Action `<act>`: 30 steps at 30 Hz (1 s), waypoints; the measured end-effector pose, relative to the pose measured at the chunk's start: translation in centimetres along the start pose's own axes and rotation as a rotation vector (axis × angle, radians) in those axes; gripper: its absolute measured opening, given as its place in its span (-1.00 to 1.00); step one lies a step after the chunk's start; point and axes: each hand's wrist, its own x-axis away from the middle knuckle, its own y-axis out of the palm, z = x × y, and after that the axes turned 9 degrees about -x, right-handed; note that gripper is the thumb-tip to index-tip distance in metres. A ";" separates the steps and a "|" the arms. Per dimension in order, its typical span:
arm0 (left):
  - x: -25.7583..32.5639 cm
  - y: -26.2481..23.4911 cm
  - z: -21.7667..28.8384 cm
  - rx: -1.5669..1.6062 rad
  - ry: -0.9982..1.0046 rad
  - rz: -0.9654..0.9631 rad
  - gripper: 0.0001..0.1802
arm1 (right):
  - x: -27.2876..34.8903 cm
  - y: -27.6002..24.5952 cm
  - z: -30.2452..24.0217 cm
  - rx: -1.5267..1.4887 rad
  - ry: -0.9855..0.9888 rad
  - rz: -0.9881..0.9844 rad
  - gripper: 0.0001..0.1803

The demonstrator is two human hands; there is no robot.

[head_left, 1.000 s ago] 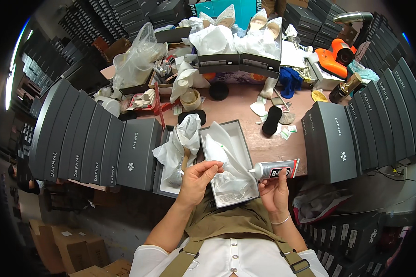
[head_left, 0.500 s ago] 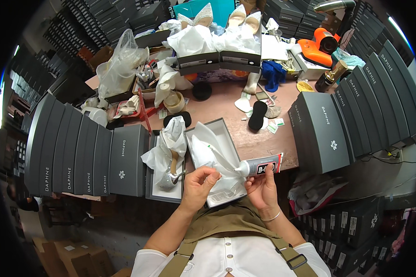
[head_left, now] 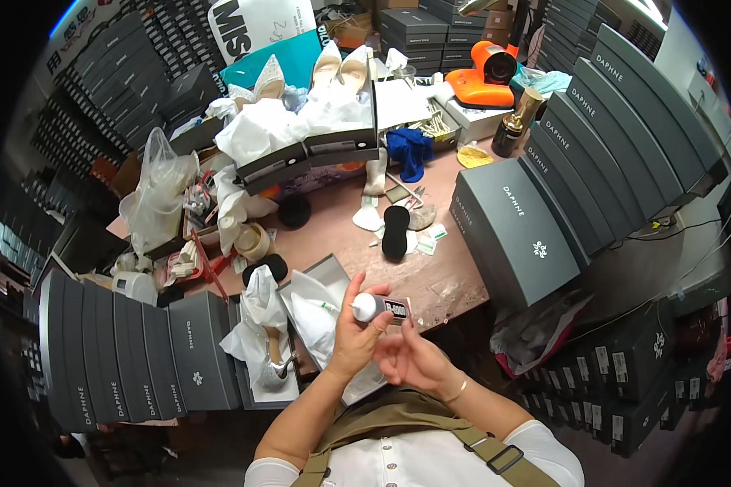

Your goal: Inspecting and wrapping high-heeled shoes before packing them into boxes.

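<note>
My left hand [head_left: 351,339] is closed round a grey glue tube [head_left: 376,307] with a white cap and a dark label, above the front edge of the table. The cap points left. Close by the tube's tail end is my right hand [head_left: 418,361], its fingers loosely bent and apart, one fingertip at or near the tube. Beneath my hands lies an open shoe box [head_left: 330,268] with white tissue paper [head_left: 310,321]. To its left, a silver high-heeled shoe [head_left: 276,365] rests in tissue in another open box.
Grey shoe boxes [head_left: 211,349] line the left side, with more boxes [head_left: 508,231] stacked at the right. Farther back are boxes of pale shoes [head_left: 333,122], an orange heat gun [head_left: 483,81], a blue cloth [head_left: 410,150] and a black pad [head_left: 395,234].
The glue tube has passed from my right hand to my left and moved leftward. My right hand has loosened its fingers. The whole view has shifted.
</note>
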 end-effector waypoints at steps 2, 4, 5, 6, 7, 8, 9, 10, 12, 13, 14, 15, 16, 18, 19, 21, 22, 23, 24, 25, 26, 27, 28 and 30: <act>-1.0 -0.7 0.7 -0.053 0.002 0.019 -0.15 | 2.0 1.2 -1.2 0.822 -0.158 0.314 -0.59; -1.8 -1.0 0.9 -0.098 -0.056 -0.004 -0.16 | 1.7 4.7 -4.6 1.967 -0.920 0.314 -0.41; -2.5 -0.5 1.3 -0.120 -0.073 -0.042 -0.15 | 1.2 4.7 -5.6 1.875 -0.859 0.335 -0.34; -3.2 0.1 1.3 -0.106 -0.058 -0.060 -0.13 | 0.2 4.4 -6.6 1.782 -0.807 0.344 -0.28; -3.9 0.9 1.1 -0.094 -0.043 -0.077 -0.12 | -0.5 3.8 -7.2 1.688 -0.756 0.349 -0.21; -4.8 1.1 0.9 -0.085 -0.022 -0.088 -0.11 | -1.3 2.9 -7.7 1.630 -0.731 0.321 -0.21; -5.4 1.4 1.5 -0.114 -0.023 -0.082 -0.08 | -2.1 1.9 -8.3 1.577 -0.714 0.296 -0.20; -6.2 1.2 1.5 -0.164 0.044 -0.032 -0.07 | -3.0 0.9 -9.1 1.524 -0.694 0.267 -0.19; -7.2 0.7 0.9 -0.258 0.158 0.078 -0.05 | -5.3 -0.6 -11.3 1.348 -0.809 0.416 -0.24; -7.5 0.1 0.7 -0.261 0.106 0.062 -0.08 | -6.7 -1.4 -13.5 1.397 -0.831 0.500 -0.28; -7.5 -0.9 0.4 -0.265 0.045 0.040 -0.11 | -8.3 -2.6 -15.8 1.439 -0.849 0.595 -0.30; -7.5 -1.9 0.2 -0.269 -0.012 0.019 -0.14 | -9.9 -3.6 -18.0 1.494 -0.892 0.662 -0.32; -7.3 -2.6 0.0 -0.275 -0.065 0.008 -0.16 | -11.8 -4.8 -20.0 1.550 -0.933 0.716 -0.32; -6.7 -2.6 -0.2 -0.278 -0.096 0.001 -0.30 | -14.5 -8.3 -24.0 1.578 -0.942 0.863 -0.34; -6.4 -3.0 -0.6 -0.277 -0.111 0.001 -0.33 | -15.6 -9.9 -25.6 1.557 -0.950 0.904 -0.34; -5.4 -4.0 -1.1 -0.278 -0.147 0.028 -0.38 | -17.6 -12.2 -27.8 1.569 -0.978 0.971 -0.34; -5.1 -4.5 -1.2 -0.275 -0.164 0.043 -0.41 | -18.3 -13.2 -28.6 1.573 -0.992 1.008 -0.35; -4.6 -5.1 -1.4 -0.273 -0.184 0.069 -0.44 | -19.1 -13.6 -28.9 1.586 -0.995 1.020 -0.33; -4.2 -5.6 -1.7 -0.264 -0.200 0.077 -0.45 | -19.7 -14.0 -29.2 1.604 -0.980 1.034 -0.32; -3.9 -6.2 -2.0 -0.254 -0.215 0.082 -0.46 | -20.2 -14.5 -29.5 1.622 -0.967 1.050 -0.31; -3.6 -6.6 -2.1 -0.247 -0.230 0.090 -0.47 | -20.8 -14.5 -29.5 1.637 -0.953 1.063 -0.29; -3.4 -6.9 -2.2 -0.243 -0.242 0.102 -0.48 | -21.1 -14.4 -29.4 1.620 -0.929 1.079 -0.26; -3.3 -7.1 -2.2 -0.238 -0.254 0.113 -0.49 | -21.5 -14.7 -29.3 1.607 -0.977 1.083 -0.26; -3.2 -7.3 -2.3 -0.231 -0.269 0.128 -0.50 | -22.0 -15.0 -29.2 1.579 -1.081 1.089 -0.27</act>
